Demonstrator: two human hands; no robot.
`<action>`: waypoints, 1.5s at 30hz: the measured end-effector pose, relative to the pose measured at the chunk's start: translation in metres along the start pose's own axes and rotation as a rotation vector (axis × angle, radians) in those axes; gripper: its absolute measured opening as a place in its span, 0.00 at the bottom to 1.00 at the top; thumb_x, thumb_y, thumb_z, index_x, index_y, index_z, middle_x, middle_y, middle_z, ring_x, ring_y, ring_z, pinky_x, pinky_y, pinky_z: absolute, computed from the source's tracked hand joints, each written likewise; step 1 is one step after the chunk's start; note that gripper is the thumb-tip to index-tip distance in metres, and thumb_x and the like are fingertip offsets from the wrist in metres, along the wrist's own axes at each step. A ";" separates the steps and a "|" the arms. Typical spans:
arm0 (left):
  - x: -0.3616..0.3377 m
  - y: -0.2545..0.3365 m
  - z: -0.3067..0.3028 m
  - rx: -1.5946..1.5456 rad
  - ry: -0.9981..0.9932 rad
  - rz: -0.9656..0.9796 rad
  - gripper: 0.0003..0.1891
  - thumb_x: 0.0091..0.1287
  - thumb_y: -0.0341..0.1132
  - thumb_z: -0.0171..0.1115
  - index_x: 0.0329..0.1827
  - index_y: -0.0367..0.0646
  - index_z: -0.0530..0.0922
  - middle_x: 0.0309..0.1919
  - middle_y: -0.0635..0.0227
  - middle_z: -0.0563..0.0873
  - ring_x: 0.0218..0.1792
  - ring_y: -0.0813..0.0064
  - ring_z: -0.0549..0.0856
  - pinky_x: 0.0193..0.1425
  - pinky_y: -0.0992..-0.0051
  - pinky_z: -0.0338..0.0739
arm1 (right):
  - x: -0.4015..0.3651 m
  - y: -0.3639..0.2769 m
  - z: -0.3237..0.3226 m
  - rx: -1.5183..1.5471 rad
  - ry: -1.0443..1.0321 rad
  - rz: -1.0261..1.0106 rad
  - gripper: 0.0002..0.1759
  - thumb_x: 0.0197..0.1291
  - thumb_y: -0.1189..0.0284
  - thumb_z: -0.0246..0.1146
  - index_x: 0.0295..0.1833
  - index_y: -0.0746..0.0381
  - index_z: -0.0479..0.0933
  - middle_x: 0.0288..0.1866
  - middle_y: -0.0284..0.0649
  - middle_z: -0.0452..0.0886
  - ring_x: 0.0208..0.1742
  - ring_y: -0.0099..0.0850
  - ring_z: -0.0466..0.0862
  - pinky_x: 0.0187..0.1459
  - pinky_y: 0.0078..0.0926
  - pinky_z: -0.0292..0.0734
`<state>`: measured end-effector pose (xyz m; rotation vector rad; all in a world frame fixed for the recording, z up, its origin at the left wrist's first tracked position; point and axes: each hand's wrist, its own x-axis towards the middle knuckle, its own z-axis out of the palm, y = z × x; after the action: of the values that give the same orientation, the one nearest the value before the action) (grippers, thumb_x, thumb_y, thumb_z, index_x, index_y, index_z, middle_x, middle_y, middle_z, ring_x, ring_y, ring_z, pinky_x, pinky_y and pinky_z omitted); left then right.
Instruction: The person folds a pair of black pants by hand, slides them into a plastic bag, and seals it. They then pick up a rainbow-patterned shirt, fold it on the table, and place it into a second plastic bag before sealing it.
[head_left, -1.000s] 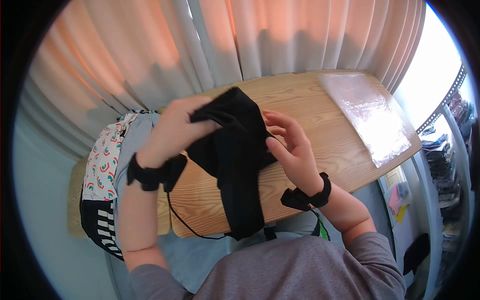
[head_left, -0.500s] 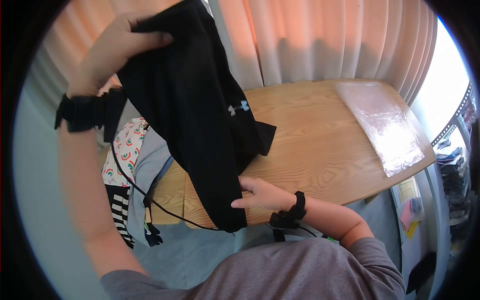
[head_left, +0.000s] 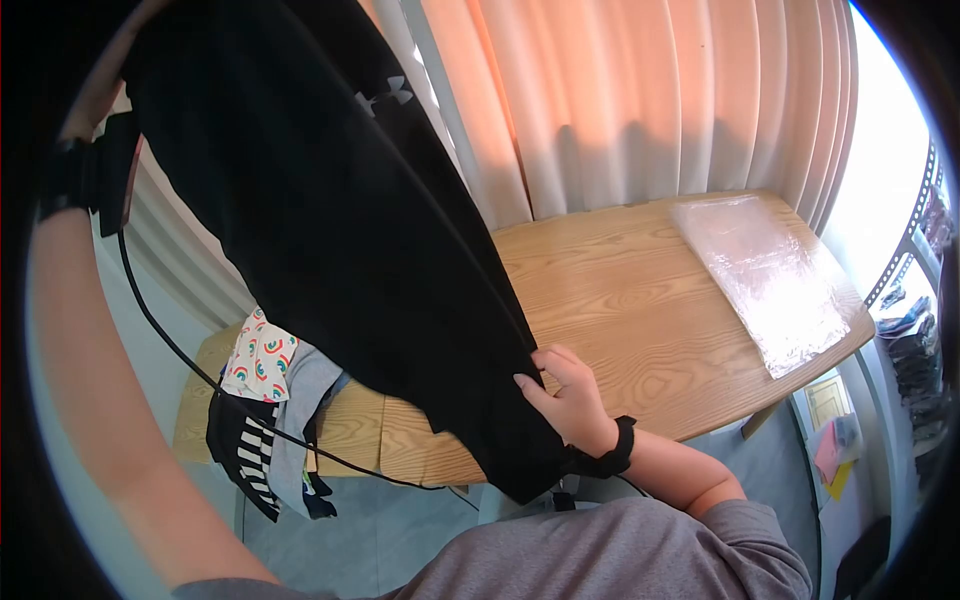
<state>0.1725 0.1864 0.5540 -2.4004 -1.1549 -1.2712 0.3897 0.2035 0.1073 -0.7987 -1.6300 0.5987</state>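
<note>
A long black garment, which looks like sports trousers with a pale logo near the top, hangs stretched at a slant across the view. My left hand, partly cut off by the dark view edge, is raised high at the upper left and grips its top end; most of those fingers are hidden. Lower down, my right hand pinches the garment's right edge between thumb and fingers, close to the bottom end. That lower end hangs over the table's front edge near my body.
Under it stands a wooden table. A clear plastic bag lies flat at its right end. Folded clothes, among them a rainbow-print white cloth and a grey one, are piled at the left. Curtains hang behind; a cable trails from my left wrist.
My left hand has moved up and left, drawing the garment out longer and off the tabletop. My right hand has shifted right and still holds the lower part.
</note>
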 end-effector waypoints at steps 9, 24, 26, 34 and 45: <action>0.026 0.020 -0.005 0.050 -0.041 0.100 0.20 0.56 0.28 0.67 0.50 0.25 0.77 0.43 0.53 0.84 0.37 0.63 0.85 0.39 0.72 0.81 | -0.010 0.018 0.012 0.054 0.071 0.103 0.08 0.51 0.76 0.66 0.36 0.64 0.74 0.40 0.45 0.78 0.46 0.43 0.76 0.62 0.45 0.64; 0.031 -0.005 -0.037 0.235 0.310 0.129 0.15 0.61 0.31 0.59 0.49 0.35 0.80 0.39 0.67 0.85 0.38 0.77 0.83 0.47 0.77 0.76 | -0.047 0.040 0.033 -0.048 -0.298 0.018 0.29 0.46 0.62 0.71 0.57 0.54 0.75 0.65 0.51 0.68 0.58 0.46 0.72 0.61 0.40 0.66; 0.029 -0.010 -0.042 0.248 0.330 0.101 0.15 0.61 0.31 0.60 0.50 0.35 0.80 0.40 0.65 0.85 0.39 0.75 0.83 0.46 0.76 0.76 | -0.047 0.038 0.041 0.057 -0.451 0.126 0.31 0.46 0.60 0.71 0.58 0.53 0.75 0.65 0.52 0.68 0.59 0.49 0.72 0.61 0.40 0.66; 0.019 -0.020 -0.074 0.332 0.425 -0.008 0.17 0.60 0.31 0.61 0.52 0.33 0.79 0.43 0.57 0.83 0.40 0.68 0.83 0.44 0.71 0.78 | -0.064 0.026 0.077 0.110 -0.526 0.187 0.20 0.53 0.62 0.68 0.52 0.57 0.78 0.39 0.44 0.79 0.43 0.38 0.79 0.45 0.32 0.73; 0.005 -0.032 -0.098 0.906 0.337 -0.310 0.20 0.62 0.34 0.59 0.59 0.42 0.77 0.53 0.47 0.77 0.46 0.55 0.81 0.43 0.59 0.80 | -0.026 0.026 -0.054 0.192 -0.085 0.515 0.09 0.65 0.72 0.59 0.43 0.67 0.78 0.30 0.27 0.75 0.32 0.14 0.71 0.33 0.14 0.67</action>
<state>0.0908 0.1634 0.6123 -1.3440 -1.5724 -0.8730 0.4502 0.1975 0.0826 -1.0672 -1.4143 1.1474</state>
